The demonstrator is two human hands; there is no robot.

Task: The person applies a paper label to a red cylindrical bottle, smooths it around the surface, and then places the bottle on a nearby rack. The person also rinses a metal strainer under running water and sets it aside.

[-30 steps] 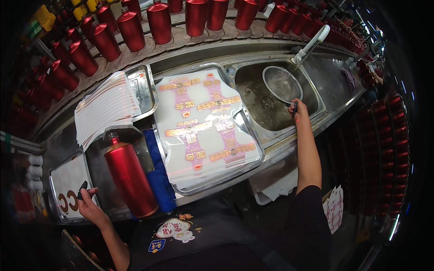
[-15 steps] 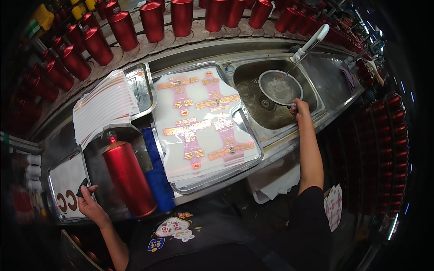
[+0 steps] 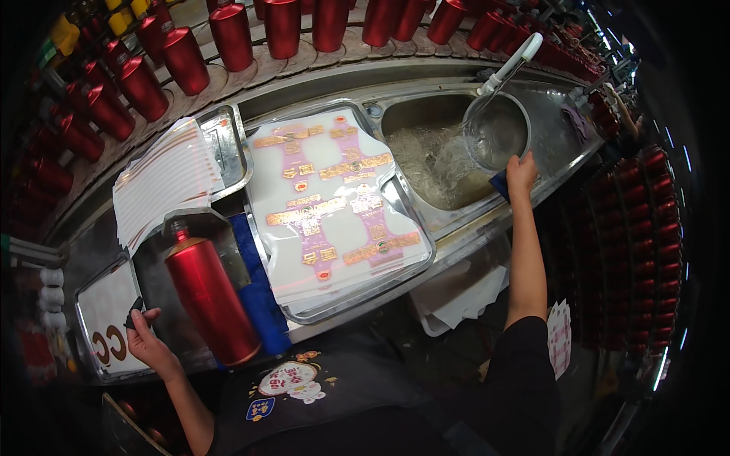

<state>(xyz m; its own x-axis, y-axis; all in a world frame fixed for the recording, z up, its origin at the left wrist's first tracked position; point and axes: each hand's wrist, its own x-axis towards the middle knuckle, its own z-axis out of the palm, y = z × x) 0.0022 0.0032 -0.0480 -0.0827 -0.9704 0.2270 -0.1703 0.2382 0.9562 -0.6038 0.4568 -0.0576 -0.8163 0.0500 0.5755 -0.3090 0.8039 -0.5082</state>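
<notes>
My right hand (image 3: 522,176) is closed on the dark blue handle of a round grey water scoop (image 3: 498,131). The scoop is tilted over the right side of the sink (image 3: 456,199), under the tap (image 3: 511,64), and water pours from it into the basin. At the far left, my left hand (image 3: 149,343) pinches a small flat black piece (image 3: 134,313) that looks like a scraper. Right of that hand, a large glossy red bottle (image 3: 213,300) leans at a slant in a metal basin.
A metal tray (image 3: 357,304) in the middle bears wet transfer sheets (image 3: 327,205) with pink and gold prints. Striped sheets (image 3: 163,178) and a blue cloth (image 3: 262,304) lie left of it. Red bottles (image 3: 281,30) line the conveyor behind; more are stacked at right.
My right hand has turned and moved the scoop right, tilting it so its water runs into the sink. The left hand stays put with the black piece. The whole view has shifted slightly.
</notes>
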